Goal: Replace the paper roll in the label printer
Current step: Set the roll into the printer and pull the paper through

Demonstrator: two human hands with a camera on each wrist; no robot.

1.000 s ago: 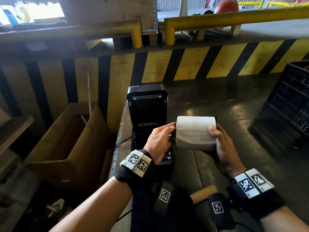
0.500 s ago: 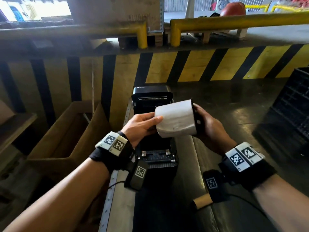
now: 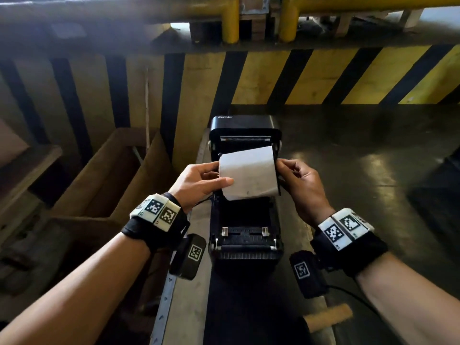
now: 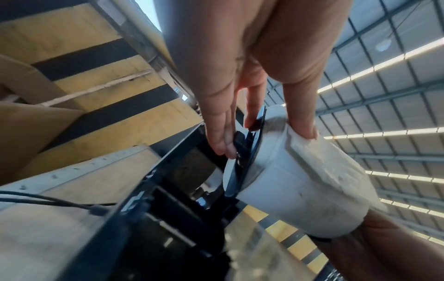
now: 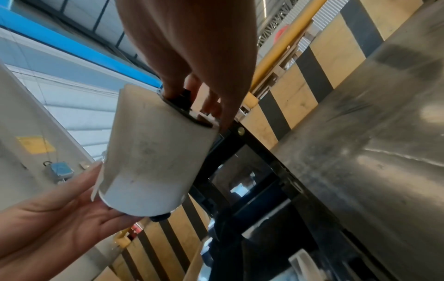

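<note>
the roll (image 3: 249,173) hangs just above the open printer (image 3: 245,235) bay, long axis left to right. left hand (image 3: 199,185) holds its left end, right hand (image 3: 301,185) pinches the black flange at its right end; it likely drops straight down.

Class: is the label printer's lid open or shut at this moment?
Open. The label printer has its lid swung up at the back, exposing the dark, empty bay below the paper roll.
</note>
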